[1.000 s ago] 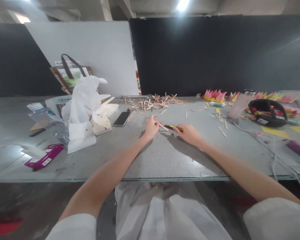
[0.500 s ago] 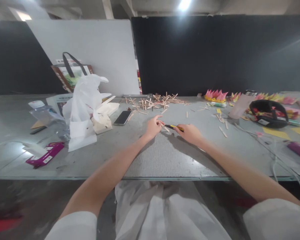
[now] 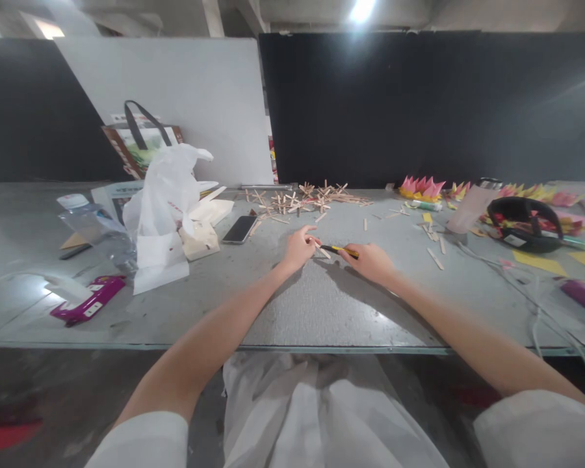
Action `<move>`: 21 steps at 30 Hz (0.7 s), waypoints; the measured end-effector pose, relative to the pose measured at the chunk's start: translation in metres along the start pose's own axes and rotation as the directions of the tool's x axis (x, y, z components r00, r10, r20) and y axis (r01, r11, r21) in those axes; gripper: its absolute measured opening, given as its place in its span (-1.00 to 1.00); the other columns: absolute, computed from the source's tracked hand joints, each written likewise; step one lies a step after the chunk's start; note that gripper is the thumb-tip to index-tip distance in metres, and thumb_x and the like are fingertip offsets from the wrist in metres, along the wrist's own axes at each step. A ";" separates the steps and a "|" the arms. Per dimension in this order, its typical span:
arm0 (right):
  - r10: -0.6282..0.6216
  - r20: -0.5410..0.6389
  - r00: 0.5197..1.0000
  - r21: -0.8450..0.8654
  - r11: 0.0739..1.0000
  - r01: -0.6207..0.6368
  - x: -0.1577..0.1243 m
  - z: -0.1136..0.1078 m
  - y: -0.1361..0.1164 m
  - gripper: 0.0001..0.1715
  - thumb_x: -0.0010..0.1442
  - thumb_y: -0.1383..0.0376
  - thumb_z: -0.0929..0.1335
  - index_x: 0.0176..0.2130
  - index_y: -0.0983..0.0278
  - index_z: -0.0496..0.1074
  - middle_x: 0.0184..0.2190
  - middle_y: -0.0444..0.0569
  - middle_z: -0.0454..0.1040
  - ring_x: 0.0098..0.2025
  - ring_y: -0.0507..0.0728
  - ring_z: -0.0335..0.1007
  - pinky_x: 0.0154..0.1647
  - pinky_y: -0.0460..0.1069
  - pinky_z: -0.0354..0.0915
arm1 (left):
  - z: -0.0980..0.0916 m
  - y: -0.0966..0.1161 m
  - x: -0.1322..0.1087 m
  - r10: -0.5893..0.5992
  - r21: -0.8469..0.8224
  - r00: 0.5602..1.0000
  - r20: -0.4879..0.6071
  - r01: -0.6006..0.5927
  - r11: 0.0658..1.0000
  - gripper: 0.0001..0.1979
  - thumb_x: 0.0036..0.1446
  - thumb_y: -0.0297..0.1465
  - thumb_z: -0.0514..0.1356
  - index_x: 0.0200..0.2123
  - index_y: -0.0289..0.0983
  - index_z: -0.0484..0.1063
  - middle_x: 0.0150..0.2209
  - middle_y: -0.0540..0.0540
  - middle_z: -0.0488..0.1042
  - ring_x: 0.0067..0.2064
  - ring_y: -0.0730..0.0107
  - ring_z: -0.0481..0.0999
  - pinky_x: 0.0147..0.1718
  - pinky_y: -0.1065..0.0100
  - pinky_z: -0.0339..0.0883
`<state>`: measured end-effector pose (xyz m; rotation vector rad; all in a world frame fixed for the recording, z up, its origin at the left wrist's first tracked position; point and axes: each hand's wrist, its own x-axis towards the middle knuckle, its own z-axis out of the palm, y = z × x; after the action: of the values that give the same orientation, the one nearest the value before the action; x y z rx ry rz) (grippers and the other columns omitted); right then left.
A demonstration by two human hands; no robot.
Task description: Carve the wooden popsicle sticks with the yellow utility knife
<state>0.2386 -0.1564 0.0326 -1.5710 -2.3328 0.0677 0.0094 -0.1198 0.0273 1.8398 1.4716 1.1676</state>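
In the middle of the table, my left hand (image 3: 299,247) pinches a small wooden stick (image 3: 324,253) whose end sticks out to the right of the fingers. My right hand (image 3: 372,261) is closed round a yellow and black utility knife (image 3: 350,251). The knife's dark tip points left, at the stick by my left fingertips; whether it touches the wood I cannot tell. Behind my hands lies a heap of wooden sticks (image 3: 316,198), many crossed over one another. A loose stick (image 3: 365,224) lies beyond my right hand.
To the left are a phone (image 3: 240,229), a white plastic bag (image 3: 163,195), a clear bottle (image 3: 97,224) and a purple power strip (image 3: 90,300). On the right stand pink paper flowers (image 3: 422,188), a tumbler (image 3: 472,207), a black headband-like object (image 3: 525,224) and trailing cables.
Both hands stay almost where they were, with the stick and the knife still held. The view has shifted very slightly.
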 end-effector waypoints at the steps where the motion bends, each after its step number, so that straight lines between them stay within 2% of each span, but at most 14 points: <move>1: -0.001 0.001 1.000 -0.003 1.000 0.001 0.000 0.000 0.000 -0.41 0.54 -0.04 0.18 -0.13 0.17 0.66 -0.27 0.05 0.71 -0.32 0.17 0.56 -0.37 0.00 0.04 | 0.000 0.000 0.000 -0.006 -0.011 1.000 -0.005 0.006 1.000 -0.49 0.15 -0.61 0.15 0.17 -0.28 0.53 -0.29 -0.10 0.73 -0.36 0.29 0.60 -0.21 0.32 0.41; 8: -0.010 0.008 1.000 -0.023 1.000 0.010 0.000 0.001 0.001 -0.42 0.55 -0.04 0.18 -0.09 0.17 0.66 -0.26 0.06 0.71 -0.30 0.17 0.57 -0.37 -0.01 0.06 | -0.001 0.005 -0.003 -0.037 -0.055 0.999 0.005 0.037 0.998 -0.55 0.15 -0.62 0.17 0.09 -0.26 0.56 -0.29 -0.10 0.73 -0.41 0.32 0.56 -0.29 0.35 0.37; 13: -0.027 0.016 1.000 -0.081 0.996 0.028 -0.002 -0.001 -0.001 -0.43 0.56 -0.02 0.16 -0.07 0.17 0.64 -0.25 0.05 0.71 -0.31 0.18 0.57 -0.36 0.00 0.05 | -0.003 0.011 -0.007 0.011 -0.041 1.000 0.022 -0.010 0.999 -0.64 0.24 -0.55 0.17 0.05 -0.25 0.57 -0.25 -0.11 0.73 -0.42 0.33 0.55 -0.31 0.35 0.35; 21: -0.022 0.047 0.999 -0.187 0.982 0.030 -0.005 -0.004 -0.006 -0.41 0.57 -0.03 0.14 -0.02 0.18 0.62 -0.27 0.08 0.70 -0.30 0.20 0.58 -0.33 -0.01 0.10 | -0.003 0.012 -0.004 -0.019 -0.073 0.998 0.064 0.024 0.997 -0.69 0.23 -0.61 0.12 -0.07 -0.25 0.57 -0.29 -0.11 0.72 -0.27 0.27 0.66 -0.28 0.37 0.36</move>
<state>0.2357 -0.1640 0.0361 -1.6399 -2.4557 -0.1294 0.0125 -0.1269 0.0373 1.7912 1.3916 1.1277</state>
